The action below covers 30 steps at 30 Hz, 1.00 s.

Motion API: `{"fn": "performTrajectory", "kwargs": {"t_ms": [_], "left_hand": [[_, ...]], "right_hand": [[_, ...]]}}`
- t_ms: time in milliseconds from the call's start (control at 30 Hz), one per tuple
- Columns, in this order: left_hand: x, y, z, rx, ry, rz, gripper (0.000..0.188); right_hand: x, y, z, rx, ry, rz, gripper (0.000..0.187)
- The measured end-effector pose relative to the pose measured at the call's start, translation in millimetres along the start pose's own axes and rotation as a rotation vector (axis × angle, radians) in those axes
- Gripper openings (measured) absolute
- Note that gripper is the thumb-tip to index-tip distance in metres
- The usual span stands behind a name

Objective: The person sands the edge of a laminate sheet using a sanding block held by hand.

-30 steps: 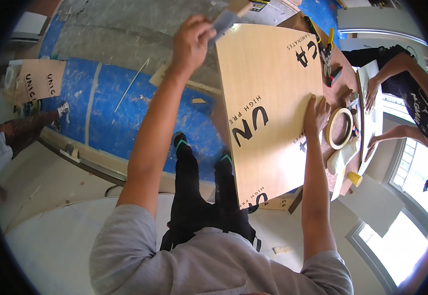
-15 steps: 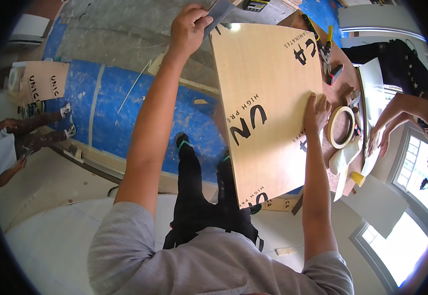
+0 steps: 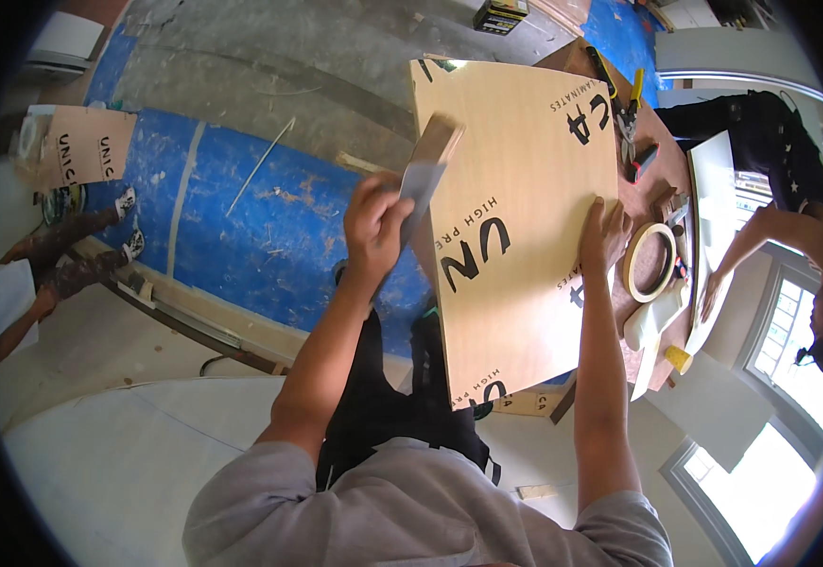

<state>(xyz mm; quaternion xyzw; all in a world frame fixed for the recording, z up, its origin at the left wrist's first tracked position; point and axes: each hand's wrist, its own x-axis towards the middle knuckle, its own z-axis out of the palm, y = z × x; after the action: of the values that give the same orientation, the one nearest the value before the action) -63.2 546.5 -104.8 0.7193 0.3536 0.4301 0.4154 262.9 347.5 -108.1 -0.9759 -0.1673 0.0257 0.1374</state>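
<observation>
Lying on the table (image 3: 655, 125), the pale board (image 3: 529, 170) is steadied by the right hand (image 3: 603, 233), laid flat, fingers extended. The wooden block (image 3: 441, 141) with its grey sheet (image 3: 419, 184) is gripped in the left hand (image 3: 378, 225) at the board's left edge. Work there seems under way; how much is finished cannot be told.

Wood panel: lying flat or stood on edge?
Lying flat. The panel turns its broad, lettered face up to the head camera, and the right hand rests on top of it.
</observation>
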Motion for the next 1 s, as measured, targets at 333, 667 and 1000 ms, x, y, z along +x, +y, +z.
{"fn": "performTrajectory", "kwargs": {"t_ms": [333,667,1000], "left_hand": [[153,-44,32,0.019,0.073,0.302,0.012],[-61,27,-6,0.005,-0.021,-0.213,0.010],[28,-17,19,-0.002,0.081,0.173,0.011]], "right_hand": [[-2,-1,1,0.028,-0.019,-0.023,0.072],[-4,-1,-1,-0.016,-0.022,0.006,0.077],[1,2,11,-0.043,0.004,-0.013,0.079]]}}
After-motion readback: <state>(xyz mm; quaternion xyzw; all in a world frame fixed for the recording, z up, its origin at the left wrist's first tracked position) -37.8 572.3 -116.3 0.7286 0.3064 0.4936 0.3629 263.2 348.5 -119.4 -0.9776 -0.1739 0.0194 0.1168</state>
